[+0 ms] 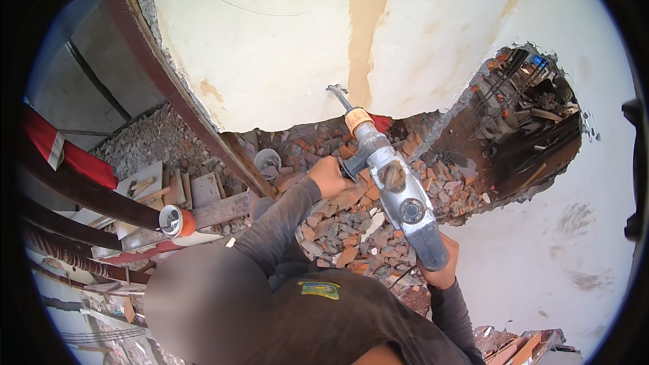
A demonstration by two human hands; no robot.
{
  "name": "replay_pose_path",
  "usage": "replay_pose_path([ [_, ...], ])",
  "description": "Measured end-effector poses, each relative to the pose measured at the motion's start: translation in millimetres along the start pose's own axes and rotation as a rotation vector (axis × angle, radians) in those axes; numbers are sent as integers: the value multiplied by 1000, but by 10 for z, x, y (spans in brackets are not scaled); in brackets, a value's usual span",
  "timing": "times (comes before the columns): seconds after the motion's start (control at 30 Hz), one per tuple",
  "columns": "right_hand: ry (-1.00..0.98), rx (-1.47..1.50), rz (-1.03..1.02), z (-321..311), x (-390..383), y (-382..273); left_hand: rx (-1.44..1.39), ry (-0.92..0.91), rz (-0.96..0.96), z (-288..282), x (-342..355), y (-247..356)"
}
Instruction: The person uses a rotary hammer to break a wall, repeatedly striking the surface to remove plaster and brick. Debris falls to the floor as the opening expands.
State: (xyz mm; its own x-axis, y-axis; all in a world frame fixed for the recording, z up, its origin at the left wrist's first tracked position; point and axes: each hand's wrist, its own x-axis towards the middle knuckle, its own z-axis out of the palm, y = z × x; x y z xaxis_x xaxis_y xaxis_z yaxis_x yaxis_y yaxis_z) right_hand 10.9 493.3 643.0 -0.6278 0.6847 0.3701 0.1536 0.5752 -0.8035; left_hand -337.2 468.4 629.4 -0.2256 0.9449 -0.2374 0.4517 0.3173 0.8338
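Note:
My left hand (326, 178) is wrapped round the black side handle of a silver demolition hammer (399, 192) with an orange collar. My right hand (443, 263) grips its rear end, lower right. The tool's chisel (343, 100) reaches up to a small chipped spot (332, 89) in the white wall (263, 40), just above the wall's broken lower edge. Broken brick rubble (351, 236) lies below and around the tool. A dark cord hangs from its rear.
A jagged opening (524, 135) at right shows rebar and debris. At left are reddish-brown beams (101, 196), red cloth (74, 155), boards (203, 189) and an orange bucket (186, 225). A whitish bucket (267, 162) sits among rubble. A blurred patch covers the lower left centre.

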Motion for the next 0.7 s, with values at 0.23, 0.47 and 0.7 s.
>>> replay_pose_path([
  [0.23,43,31,-30,63,-51,126,209,180,71,15,-81,41],
  [0.47,36,194,159,46,-24,-477,105,12,-127,-422,-183,249],
  [0.7,30,207,-76,235,-191,-96,464,94,-113,-228,-279,336],
])
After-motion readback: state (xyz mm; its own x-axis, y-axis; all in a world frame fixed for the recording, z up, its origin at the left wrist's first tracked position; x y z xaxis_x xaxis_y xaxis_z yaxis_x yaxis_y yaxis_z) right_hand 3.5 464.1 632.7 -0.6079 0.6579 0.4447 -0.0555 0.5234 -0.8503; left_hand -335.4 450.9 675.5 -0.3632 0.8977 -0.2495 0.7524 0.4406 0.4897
